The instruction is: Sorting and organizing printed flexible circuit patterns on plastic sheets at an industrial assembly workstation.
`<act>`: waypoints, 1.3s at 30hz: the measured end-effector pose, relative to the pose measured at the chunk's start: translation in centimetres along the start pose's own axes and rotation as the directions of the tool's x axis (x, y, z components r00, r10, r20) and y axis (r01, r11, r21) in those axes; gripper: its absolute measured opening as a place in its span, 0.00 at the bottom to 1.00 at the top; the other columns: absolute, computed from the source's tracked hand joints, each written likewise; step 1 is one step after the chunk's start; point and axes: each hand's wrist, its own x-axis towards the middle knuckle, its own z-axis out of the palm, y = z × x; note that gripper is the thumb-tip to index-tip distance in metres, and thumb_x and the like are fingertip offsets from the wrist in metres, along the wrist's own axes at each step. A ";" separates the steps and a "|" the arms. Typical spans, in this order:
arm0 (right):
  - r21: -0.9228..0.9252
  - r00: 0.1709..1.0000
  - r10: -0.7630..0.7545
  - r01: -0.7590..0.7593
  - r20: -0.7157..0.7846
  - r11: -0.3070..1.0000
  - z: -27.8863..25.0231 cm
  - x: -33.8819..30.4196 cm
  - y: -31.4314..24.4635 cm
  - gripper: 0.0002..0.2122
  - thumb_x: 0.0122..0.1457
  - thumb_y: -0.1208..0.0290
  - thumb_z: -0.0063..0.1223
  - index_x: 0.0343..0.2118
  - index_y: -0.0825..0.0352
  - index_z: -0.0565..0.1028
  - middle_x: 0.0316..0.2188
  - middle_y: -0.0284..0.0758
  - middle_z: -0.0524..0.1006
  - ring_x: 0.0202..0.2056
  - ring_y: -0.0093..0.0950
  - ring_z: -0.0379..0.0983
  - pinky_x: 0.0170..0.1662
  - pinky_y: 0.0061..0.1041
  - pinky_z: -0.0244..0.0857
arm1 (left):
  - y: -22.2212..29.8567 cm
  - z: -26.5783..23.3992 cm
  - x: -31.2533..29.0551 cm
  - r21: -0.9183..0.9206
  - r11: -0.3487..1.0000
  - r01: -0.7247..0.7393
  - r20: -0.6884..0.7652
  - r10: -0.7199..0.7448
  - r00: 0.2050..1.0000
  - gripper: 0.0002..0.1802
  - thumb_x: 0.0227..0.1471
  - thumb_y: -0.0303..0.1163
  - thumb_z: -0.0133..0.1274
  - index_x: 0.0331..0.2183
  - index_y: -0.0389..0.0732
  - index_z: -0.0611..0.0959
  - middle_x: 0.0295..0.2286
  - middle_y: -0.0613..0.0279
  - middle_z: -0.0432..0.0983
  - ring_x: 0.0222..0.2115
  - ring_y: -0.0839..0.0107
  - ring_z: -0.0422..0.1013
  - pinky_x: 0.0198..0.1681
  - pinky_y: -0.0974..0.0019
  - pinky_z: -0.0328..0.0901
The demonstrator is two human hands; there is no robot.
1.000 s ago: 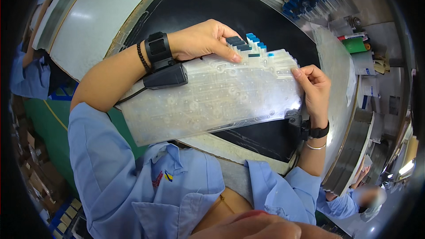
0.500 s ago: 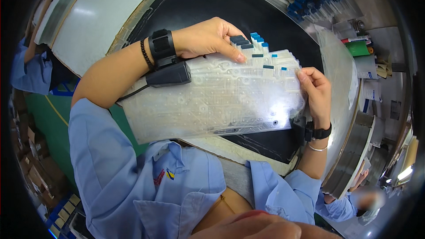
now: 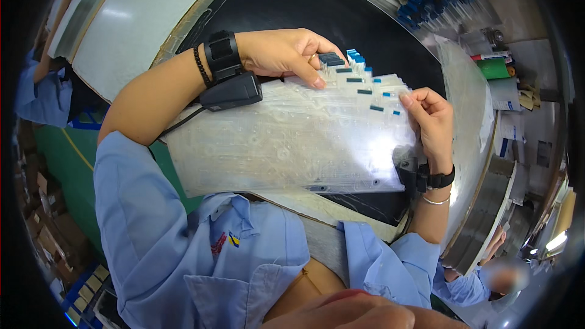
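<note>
A fanned stack of clear plastic circuit membrane sheets (image 3: 274, 137) spreads in front of my chest, printed with fine traces and dots. Along its far edge the connector tails (image 3: 364, 92) step out in a staggered row, some tipped dark grey and some blue. My left hand (image 3: 295, 55) grips the stack at that far edge, thumb on top and the other fingers partly hidden behind the sheets. At the right end, my right hand (image 3: 431, 119) pinches the sheets' edge between thumb and forefinger. Glare whitens the lower right of the stack.
Beneath the sheets lies a black work surface (image 3: 390, 36). More blue-tipped strips (image 3: 436, 0) are bunched at the far right. A white panel (image 3: 140, 12) stands at the left. Co-workers' sleeves show at the left (image 3: 42, 97) and lower right (image 3: 466, 286).
The sheets have fanned out further, and more tails show in the staggered row. My right thumb has shifted slightly left and up along the edge; my left hand has moved slightly left.
</note>
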 end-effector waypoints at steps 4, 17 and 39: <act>-0.033 1.000 -0.020 0.020 -0.010 0.999 -0.4 -0.4 0.8 0.04 0.54 0.74 0.56 0.28 0.69 0.75 0.16 0.20 0.67 0.17 0.07 0.53 0.19 0.10 0.43 | 0.8 0.9 0.0 0.038 0.999 0.014 -0.019 -0.014 1.000 0.27 0.45 0.22 0.58 0.48 0.31 0.70 0.32 0.54 0.79 0.29 0.80 0.75 0.34 0.80 0.68; 0.014 0.999 -0.032 0.032 0.024 0.999 -0.3 -0.2 0.6 0.04 0.54 0.74 0.57 0.28 0.70 0.75 0.19 0.21 0.71 0.18 0.07 0.56 0.20 0.10 0.46 | 0.6 1.0 -0.1 0.133 0.990 0.051 -0.087 -0.040 0.995 0.26 0.43 0.23 0.61 0.46 0.31 0.74 0.36 0.53 0.78 0.33 0.77 0.75 0.37 0.78 0.69; -0.854 0.772 -0.632 0.377 0.074 0.360 3.0 -2.7 -1.7 0.10 0.52 0.75 0.58 0.36 0.73 0.76 0.27 0.34 0.77 0.26 0.18 0.70 0.29 0.17 0.64 | 0.3 0.7 -0.1 0.098 0.994 0.056 -0.054 -0.050 0.997 0.27 0.43 0.21 0.60 0.47 0.30 0.72 0.35 0.52 0.78 0.32 0.77 0.75 0.35 0.78 0.70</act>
